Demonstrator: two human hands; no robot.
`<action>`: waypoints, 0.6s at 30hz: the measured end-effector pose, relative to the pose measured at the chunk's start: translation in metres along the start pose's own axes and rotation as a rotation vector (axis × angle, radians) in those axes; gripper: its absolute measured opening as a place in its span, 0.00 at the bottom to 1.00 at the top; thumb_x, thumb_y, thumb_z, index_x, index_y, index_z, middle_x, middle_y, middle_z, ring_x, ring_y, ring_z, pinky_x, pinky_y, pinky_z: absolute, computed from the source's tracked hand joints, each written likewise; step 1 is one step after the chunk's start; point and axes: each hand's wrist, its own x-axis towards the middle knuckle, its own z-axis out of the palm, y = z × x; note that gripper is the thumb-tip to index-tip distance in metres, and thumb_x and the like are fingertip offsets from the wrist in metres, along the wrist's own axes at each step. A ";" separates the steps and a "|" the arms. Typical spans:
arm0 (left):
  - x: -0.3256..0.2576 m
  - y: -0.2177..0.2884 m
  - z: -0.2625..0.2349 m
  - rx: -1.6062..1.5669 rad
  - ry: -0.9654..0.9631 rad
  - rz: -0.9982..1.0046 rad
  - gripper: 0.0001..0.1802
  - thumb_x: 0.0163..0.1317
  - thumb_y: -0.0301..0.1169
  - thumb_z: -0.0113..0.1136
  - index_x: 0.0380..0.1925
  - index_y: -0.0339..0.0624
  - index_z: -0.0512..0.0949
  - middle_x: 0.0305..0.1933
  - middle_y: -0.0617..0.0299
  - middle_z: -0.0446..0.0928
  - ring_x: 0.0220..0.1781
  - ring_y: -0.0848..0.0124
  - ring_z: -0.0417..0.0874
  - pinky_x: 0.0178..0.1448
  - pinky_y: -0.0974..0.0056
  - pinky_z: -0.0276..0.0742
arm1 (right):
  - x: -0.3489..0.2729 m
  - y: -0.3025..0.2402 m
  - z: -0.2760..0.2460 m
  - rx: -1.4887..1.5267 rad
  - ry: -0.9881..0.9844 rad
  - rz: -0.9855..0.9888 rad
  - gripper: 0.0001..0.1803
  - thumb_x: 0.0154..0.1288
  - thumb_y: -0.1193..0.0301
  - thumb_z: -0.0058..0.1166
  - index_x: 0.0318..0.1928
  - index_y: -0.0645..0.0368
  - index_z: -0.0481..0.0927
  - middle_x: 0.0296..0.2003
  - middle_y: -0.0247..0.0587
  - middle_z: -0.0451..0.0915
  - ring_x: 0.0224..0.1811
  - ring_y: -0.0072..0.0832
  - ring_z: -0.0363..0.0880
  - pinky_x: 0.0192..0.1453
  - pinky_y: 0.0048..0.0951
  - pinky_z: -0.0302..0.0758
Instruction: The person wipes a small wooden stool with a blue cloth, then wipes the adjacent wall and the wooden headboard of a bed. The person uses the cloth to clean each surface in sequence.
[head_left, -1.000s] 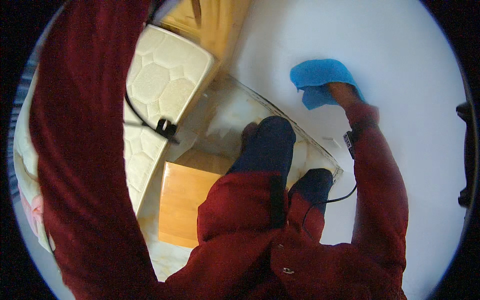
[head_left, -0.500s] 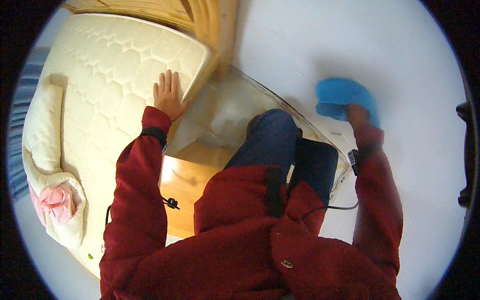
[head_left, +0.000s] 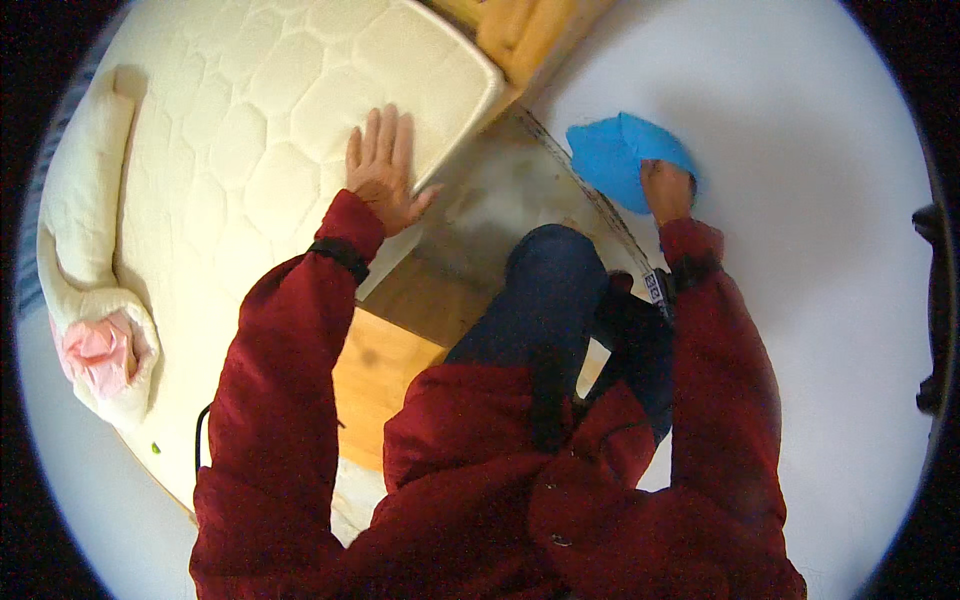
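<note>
My left hand [head_left: 383, 175] lies flat near the edge of the cream quilted mattress [head_left: 300, 75], fingers stretched out and the thumb toward its side. In my right hand [head_left: 666, 190] is a blue cloth [head_left: 612, 155], bunched with the fingers curled into it. The cloth appears to be against the white wall [head_left: 790, 190], above the dark patterned strip along the wall's foot. Part of my right fingers is hidden by the cloth.
A rolled cream quilt [head_left: 95, 210] with a pink cloth [head_left: 100, 352] in its end lies at the mattress's left. The wooden bed frame [head_left: 540, 40] meets the wall ahead. Below are a light wooden surface [head_left: 375, 390] and a shiny floor [head_left: 490, 190].
The view has shifted. My right hand has moved the blue cloth leftward and forward toward the bed frame. My left hand still rests on the mattress.
</note>
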 end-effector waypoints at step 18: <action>-0.003 0.004 -0.007 -0.178 -0.012 -0.070 0.55 0.44 0.40 0.66 0.69 0.34 0.48 0.74 0.38 0.45 0.75 0.42 0.45 0.75 0.42 0.40 | 0.117 -0.100 0.083 0.533 0.189 0.061 0.08 0.53 0.68 0.56 0.32 0.59 0.81 0.30 0.54 0.80 0.35 0.55 0.79 0.39 0.46 0.76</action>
